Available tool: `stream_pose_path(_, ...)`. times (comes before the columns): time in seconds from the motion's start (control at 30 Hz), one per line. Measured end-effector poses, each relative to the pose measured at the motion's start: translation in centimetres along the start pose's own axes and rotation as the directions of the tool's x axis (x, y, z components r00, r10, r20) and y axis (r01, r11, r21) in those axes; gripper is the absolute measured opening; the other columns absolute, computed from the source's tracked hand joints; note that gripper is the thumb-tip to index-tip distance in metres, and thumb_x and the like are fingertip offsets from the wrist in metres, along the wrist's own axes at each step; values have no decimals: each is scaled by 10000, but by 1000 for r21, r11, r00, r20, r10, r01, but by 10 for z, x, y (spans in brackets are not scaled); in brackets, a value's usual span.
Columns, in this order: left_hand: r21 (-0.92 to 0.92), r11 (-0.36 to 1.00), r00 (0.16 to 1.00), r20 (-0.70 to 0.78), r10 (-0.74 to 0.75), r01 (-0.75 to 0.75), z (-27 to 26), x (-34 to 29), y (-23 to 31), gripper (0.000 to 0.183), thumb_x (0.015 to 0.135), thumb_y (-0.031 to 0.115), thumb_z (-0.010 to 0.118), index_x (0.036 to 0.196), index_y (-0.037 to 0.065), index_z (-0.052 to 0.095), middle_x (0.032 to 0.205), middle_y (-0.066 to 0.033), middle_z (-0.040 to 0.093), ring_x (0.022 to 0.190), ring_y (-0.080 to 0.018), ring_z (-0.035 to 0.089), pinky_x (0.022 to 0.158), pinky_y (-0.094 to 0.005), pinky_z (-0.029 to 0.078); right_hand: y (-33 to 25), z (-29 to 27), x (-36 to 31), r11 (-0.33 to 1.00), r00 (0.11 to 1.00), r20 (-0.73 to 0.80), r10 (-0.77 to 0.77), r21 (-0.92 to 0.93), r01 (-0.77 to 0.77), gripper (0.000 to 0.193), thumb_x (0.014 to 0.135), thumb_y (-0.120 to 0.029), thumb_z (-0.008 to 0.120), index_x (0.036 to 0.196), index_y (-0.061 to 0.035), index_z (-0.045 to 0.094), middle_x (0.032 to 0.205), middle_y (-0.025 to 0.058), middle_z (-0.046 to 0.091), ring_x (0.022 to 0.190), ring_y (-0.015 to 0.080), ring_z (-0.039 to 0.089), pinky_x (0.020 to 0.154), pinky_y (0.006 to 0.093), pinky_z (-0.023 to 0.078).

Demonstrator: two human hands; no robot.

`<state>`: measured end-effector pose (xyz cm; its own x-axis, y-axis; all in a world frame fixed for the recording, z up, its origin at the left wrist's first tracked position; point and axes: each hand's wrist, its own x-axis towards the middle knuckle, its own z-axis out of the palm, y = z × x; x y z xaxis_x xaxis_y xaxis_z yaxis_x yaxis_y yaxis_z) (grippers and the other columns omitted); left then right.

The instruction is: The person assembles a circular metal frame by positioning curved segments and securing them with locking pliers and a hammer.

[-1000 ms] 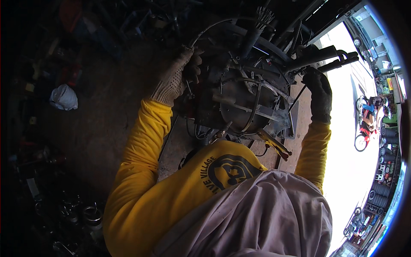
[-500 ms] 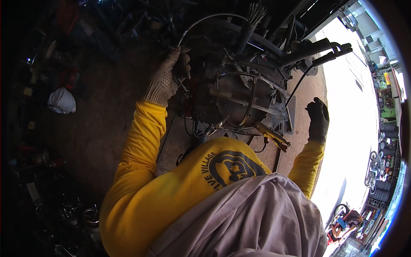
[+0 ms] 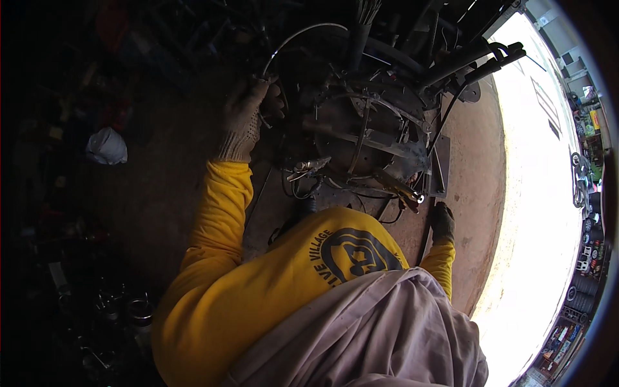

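A dark round metal frame [image 3: 367, 129] of rings and bars stands on the dusty floor in front of me. A thin curved wire [image 3: 303, 31] arcs over its top. My left hand [image 3: 244, 119], in a pale knit glove, is closed on the frame's left edge where the wire comes down. My right hand [image 3: 442, 221], in a dark glove, is low by the frame's lower right corner, close to the floor and beside a thin dark rod [image 3: 424, 240]. Whether it grips anything is not clear. My yellow sleeves and a grey cloth fill the lower view.
Long dark handlebars [image 3: 480, 55] stick out at the upper right. A crumpled white bag [image 3: 106, 146] lies at the left. Metal cans and rings [image 3: 129, 309] sit in the dark lower left. A bright open yard [image 3: 548, 193] lies beyond the floor's right edge.
My right hand has dropped from the bars at the frame's upper right down to the floor at its lower right. My left hand has stayed on the frame's left side.
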<state>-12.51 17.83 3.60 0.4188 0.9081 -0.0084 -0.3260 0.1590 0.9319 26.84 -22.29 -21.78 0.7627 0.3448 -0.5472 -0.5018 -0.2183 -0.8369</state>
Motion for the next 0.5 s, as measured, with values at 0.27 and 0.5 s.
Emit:
stream_pose_path(0.27, 781, -288, 466, 578, 670, -554, 3, -27, -6, 148, 934, 179, 704, 1037, 73, 695, 1086, -22, 705, 772, -145, 697, 699, -241, 591, 162, -70, 7, -724, 443, 869, 219, -160, 671, 145, 918, -262, 592, 957, -123, 606, 869, 80, 670, 887, 277, 629, 773, 415, 489)
stream_pose_path(0.5, 686, -653, 375, 725, 578, -320, 11, -59, 6, 234, 924, 156, 710, 1155, 177, 679, 1116, 7, 703, 818, -147, 713, 704, -246, 597, 171, -70, -31, -225, 518, 856, -3, -505, 833, 153, 908, -258, 596, 990, -129, 607, 846, 80, 660, 859, 272, 625, 739, 411, 490)
